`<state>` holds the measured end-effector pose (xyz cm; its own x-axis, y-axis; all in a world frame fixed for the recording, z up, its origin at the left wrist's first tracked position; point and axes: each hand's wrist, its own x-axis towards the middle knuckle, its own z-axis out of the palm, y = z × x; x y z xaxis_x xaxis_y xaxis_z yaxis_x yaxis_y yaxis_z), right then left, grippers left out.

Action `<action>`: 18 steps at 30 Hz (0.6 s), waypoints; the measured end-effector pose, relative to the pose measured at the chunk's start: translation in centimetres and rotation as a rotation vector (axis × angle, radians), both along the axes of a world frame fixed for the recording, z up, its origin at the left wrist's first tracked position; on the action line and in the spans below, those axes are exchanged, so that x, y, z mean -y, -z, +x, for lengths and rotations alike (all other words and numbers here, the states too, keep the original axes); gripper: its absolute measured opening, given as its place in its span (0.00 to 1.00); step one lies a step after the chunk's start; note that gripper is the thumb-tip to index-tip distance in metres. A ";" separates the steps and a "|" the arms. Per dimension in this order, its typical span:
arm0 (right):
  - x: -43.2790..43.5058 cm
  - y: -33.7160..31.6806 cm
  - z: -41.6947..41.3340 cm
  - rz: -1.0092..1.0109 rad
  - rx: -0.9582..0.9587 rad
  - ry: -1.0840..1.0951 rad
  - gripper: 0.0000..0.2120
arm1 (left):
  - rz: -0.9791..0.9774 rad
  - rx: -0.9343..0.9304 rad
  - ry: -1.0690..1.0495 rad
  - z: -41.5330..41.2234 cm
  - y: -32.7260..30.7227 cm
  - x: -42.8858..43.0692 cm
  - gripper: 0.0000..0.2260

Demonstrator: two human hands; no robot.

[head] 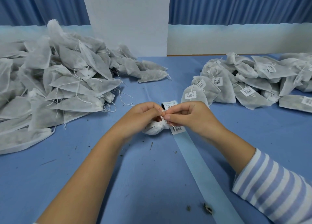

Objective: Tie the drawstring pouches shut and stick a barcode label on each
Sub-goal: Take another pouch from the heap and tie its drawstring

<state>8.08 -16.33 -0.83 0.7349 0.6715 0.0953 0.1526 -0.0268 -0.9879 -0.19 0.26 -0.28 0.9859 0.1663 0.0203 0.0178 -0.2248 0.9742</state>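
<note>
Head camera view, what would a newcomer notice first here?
At centre, the left hand and right hand pinch the drawstring of a small pouch on the blue table. A big heap of unlabelled pouches fills the left side, and barcode-labelled pouches lie spread at the right.

Forearms converge ahead, the left hand (144,112) and right hand (190,116) fingertip to fingertip, curled fingers pinching the drawstring (170,123).
</note>
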 end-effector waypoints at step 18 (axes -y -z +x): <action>-0.2 0.0 -0.4 0.056 0.209 0.133 0.08 | -0.106 0.023 -0.160 0.1 -0.5 0.6 0.07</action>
<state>7.66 -16.10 -0.84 0.7769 0.5595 0.2887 0.3525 -0.0068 -0.9358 -0.05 -0.32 0.21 0.9461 0.3234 0.0169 0.0222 -0.1169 0.9929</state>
